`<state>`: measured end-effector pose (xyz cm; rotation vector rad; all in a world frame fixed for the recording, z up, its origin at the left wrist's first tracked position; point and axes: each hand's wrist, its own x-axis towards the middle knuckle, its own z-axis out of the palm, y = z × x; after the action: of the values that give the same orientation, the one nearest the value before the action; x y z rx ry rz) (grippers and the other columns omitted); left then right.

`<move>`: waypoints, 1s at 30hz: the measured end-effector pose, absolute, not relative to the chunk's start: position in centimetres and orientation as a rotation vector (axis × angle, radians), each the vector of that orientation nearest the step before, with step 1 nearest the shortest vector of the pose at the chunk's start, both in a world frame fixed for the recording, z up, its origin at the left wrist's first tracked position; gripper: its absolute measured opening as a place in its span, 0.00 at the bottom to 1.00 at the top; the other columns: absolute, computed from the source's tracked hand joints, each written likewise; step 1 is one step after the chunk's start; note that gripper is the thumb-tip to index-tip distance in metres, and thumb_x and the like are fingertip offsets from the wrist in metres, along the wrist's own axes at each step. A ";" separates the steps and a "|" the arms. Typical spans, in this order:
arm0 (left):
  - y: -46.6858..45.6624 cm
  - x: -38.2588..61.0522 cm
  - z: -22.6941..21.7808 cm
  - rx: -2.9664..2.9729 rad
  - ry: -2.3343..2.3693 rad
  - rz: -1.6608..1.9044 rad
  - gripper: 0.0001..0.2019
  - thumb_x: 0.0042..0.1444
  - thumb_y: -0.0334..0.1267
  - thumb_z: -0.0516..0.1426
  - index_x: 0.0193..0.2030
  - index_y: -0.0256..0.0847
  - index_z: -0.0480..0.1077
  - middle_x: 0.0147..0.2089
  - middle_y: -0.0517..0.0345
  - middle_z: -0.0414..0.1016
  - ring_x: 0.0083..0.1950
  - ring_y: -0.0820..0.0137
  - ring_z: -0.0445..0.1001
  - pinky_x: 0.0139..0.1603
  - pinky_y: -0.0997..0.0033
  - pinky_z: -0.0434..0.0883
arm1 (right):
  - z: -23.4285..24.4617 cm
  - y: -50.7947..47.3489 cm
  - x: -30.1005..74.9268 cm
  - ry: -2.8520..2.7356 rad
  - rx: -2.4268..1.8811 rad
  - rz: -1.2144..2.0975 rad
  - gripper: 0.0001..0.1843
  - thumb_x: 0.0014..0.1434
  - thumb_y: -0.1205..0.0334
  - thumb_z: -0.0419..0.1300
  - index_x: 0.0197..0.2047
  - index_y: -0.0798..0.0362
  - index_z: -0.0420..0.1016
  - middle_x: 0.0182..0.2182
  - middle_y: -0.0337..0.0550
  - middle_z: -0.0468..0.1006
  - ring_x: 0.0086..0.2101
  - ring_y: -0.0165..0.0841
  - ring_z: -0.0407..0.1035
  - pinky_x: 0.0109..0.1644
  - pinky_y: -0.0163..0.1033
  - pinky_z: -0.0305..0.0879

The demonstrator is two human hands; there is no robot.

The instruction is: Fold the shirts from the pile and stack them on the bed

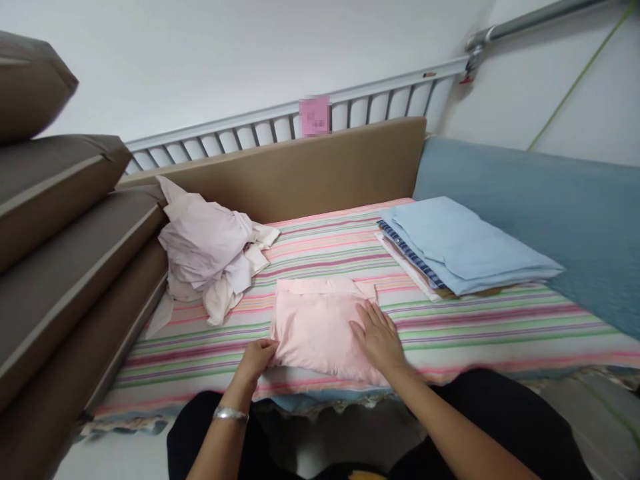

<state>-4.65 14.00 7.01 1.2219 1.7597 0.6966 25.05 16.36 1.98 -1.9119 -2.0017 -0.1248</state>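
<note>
A folded pale pink garment (315, 323) lies on the striped bed sheet (500, 327) right in front of me. My right hand (379, 337) rests flat on its right half with fingers spread. At the garment's lower left corner, my left hand (257, 357) pinches the edge of the cloth. A silver bracelet sits on my left wrist.
A crumpled heap of pale lilac and white clothes (210, 250) lies at the left. A folded stack topped by light blue cloth (460, 247) sits at the right. Brown cushions (55, 220) are stacked along the left; a tan headboard (320, 167) and blue cushion (550, 207) stand behind.
</note>
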 end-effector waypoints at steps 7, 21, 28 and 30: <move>13.9 -4.3 7.8 1.392 1.968 0.822 0.09 0.49 0.41 0.51 0.23 0.40 0.64 0.23 0.60 0.68 0.27 0.71 0.67 0.30 0.73 0.61 | 2.1 16.3 25.0 -2.006 -1.906 -0.120 0.28 0.63 0.51 0.45 0.61 0.56 0.61 0.62 0.50 0.59 0.62 0.40 0.49 0.63 0.48 0.44; 12.2 -2.5 6.0 1.655 2.379 0.345 0.13 0.62 0.42 0.42 0.38 0.41 0.64 0.29 0.50 0.75 0.31 0.63 0.73 0.27 0.70 0.52 | 1.9 16.5 25.1 -1.989 -1.913 -0.114 0.28 0.63 0.51 0.45 0.62 0.54 0.59 0.62 0.48 0.59 0.62 0.39 0.48 0.63 0.48 0.43; 16.5 -3.7 8.0 1.650 2.249 0.486 0.17 0.61 0.44 0.41 0.31 0.40 0.67 0.35 0.47 0.77 0.37 0.63 0.74 0.33 0.68 0.59 | 2.5 16.4 24.8 -1.958 -1.874 -0.048 0.26 0.62 0.53 0.47 0.60 0.55 0.62 0.62 0.50 0.59 0.62 0.41 0.48 0.63 0.50 0.44; 18.1 -3.5 8.5 1.657 2.234 0.483 0.18 0.60 0.45 0.42 0.28 0.40 0.67 0.34 0.46 0.77 0.36 0.62 0.74 0.34 0.68 0.60 | 2.6 16.4 25.1 -1.912 -1.836 0.026 0.25 0.61 0.53 0.47 0.59 0.55 0.63 0.61 0.50 0.60 0.61 0.40 0.49 0.63 0.50 0.45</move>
<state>-3.45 18.06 8.48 1.6569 2.2340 0.4833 25.06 16.43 2.61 -1.8365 -1.9119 0.0256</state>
